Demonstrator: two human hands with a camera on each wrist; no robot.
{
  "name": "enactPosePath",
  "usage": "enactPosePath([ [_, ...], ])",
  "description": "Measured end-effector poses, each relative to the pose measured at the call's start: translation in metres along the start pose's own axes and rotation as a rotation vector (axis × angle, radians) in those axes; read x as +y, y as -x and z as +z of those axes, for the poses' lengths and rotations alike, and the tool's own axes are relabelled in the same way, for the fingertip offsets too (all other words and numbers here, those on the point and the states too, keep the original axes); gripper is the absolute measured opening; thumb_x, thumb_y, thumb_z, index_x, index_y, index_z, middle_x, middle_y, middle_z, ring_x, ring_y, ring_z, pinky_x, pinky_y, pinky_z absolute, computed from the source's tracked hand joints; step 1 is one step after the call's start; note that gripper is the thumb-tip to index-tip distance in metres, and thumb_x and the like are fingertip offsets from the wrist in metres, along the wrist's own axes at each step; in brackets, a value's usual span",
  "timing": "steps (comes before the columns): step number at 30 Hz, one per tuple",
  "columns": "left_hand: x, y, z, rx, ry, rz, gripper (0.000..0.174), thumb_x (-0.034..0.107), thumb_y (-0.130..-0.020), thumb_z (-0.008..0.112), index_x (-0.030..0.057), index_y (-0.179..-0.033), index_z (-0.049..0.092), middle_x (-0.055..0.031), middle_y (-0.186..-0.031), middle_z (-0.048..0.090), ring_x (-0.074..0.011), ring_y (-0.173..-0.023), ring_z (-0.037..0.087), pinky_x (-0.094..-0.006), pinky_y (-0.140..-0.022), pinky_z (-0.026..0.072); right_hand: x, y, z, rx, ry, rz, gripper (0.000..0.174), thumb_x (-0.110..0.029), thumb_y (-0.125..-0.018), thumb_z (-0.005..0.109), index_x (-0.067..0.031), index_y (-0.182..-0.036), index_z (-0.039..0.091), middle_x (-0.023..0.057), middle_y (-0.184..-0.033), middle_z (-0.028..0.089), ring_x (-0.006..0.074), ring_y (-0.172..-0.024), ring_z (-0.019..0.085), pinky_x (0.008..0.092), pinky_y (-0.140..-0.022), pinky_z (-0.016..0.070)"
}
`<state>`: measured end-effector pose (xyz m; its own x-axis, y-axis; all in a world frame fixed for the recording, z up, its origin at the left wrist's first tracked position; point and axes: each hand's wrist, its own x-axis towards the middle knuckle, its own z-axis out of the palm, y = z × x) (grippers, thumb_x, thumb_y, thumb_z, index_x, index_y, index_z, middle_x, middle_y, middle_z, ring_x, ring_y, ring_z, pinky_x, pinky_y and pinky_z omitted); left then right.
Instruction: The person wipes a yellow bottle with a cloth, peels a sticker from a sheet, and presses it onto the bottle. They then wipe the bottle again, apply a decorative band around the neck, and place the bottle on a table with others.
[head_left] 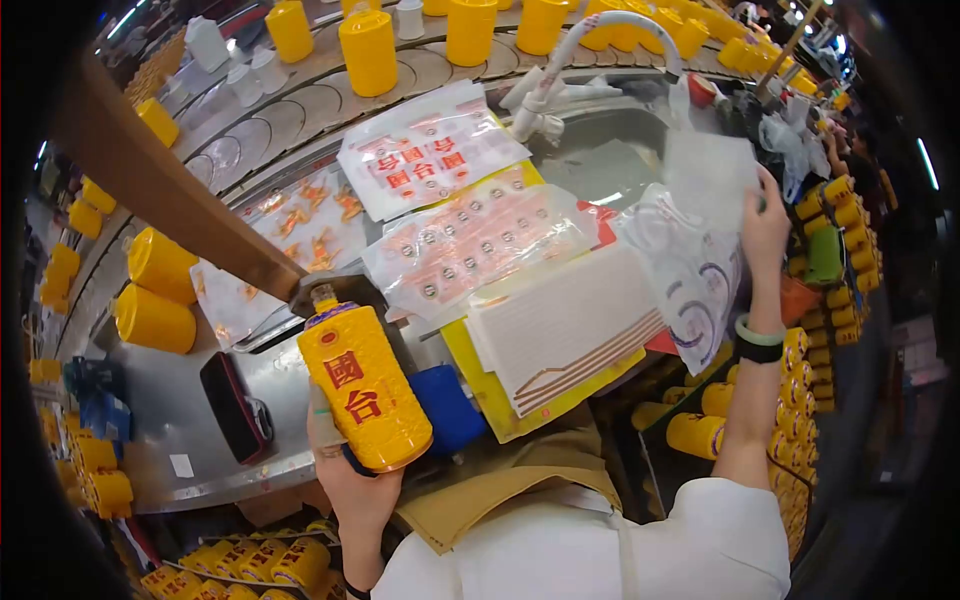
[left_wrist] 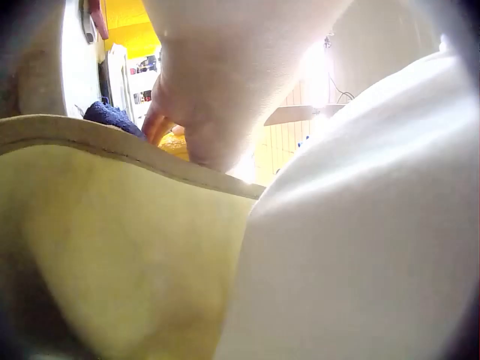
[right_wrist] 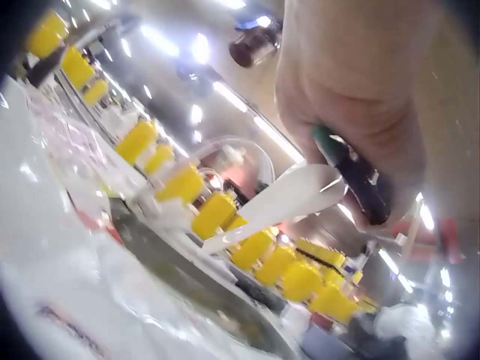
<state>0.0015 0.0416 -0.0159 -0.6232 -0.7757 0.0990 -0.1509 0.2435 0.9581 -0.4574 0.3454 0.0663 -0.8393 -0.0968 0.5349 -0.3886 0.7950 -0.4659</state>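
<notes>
Here on my feed, the left hand grips the yellow bottle over the near side of the metal bench, the big red lettering already on its visible face. Over by the sink, the right hand pinches a pale sheet; I'd call this bottle well along, though its far side is hidden, with red-printed sheets left unused.

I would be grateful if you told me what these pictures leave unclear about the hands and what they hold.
- Left hand: head view, most fingers hidden behind the bottle.
- Bottle's far side: head view, turned away.
- Left hand's grip: left wrist view, largely blocked by the apron.
- Any print on the sheet in the right hand: head view, blurred.
</notes>
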Motion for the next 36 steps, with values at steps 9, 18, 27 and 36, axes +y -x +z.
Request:
enactPosePath([
  [9,-0.001,-0.001,-0.003,-0.015,-0.119,0.06,0.112,0.01,-0.066,0.097,-0.0013,-0.159,0.035,-0.0159,-0.146,0.054,-0.025,-0.13,0.058,-0.0388,-0.112,0.0455,0.216,0.079,-0.083,0.537,0.314,0.556,0.045,-0.017,-0.101,0.053,-0.014,-0.145,0.059,0.0201,-0.143,0.063,0.0426,-0.126,0.062,0.0494,-0.104,0.0491],
  [18,0.007,-0.001,-0.007,-0.018,-0.3,0.114,0.106,0.009,-0.071,0.093,-0.0029,-0.159,0.036,-0.0175,-0.147,0.053,-0.0268,-0.132,0.057,-0.0386,-0.113,0.0438,0.312,0.082,-0.018,0.053,0.423,0.491,0.053,-0.035,-0.097,0.068,-0.0078,-0.142,0.063,0.0243,-0.133,0.068,0.0411,-0.125,0.064,0.0454,-0.107,0.0493],
  [27,0.005,0.003,-0.008,-0.023,-0.285,0.074,0.105,0.011,-0.072,0.093,-0.0023,-0.159,0.036,-0.0166,-0.145,0.055,-0.0246,-0.131,0.057,-0.0383,-0.113,0.0443,-0.006,0.012,0.11,-0.401,-0.23,-0.173,0.026,-0.023,-0.091,0.074,-0.0014,-0.105,0.076,0.0198,-0.101,0.075,0.0335,-0.095,0.072,0.0387,-0.086,0.0539],
  [36,0.004,0.001,-0.003,0.005,-0.228,0.062,0.111,0.012,-0.068,0.097,-0.0002,-0.16,0.035,-0.0159,-0.146,0.055,-0.0245,-0.129,0.059,-0.0381,-0.111,0.0471,-0.115,0.022,0.191,-0.886,-0.091,-0.272,0.041,-0.034,-0.083,0.082,0.0005,-0.105,0.075,0.0152,-0.095,0.075,0.0249,-0.088,0.073,0.0378,-0.077,0.0571],
])
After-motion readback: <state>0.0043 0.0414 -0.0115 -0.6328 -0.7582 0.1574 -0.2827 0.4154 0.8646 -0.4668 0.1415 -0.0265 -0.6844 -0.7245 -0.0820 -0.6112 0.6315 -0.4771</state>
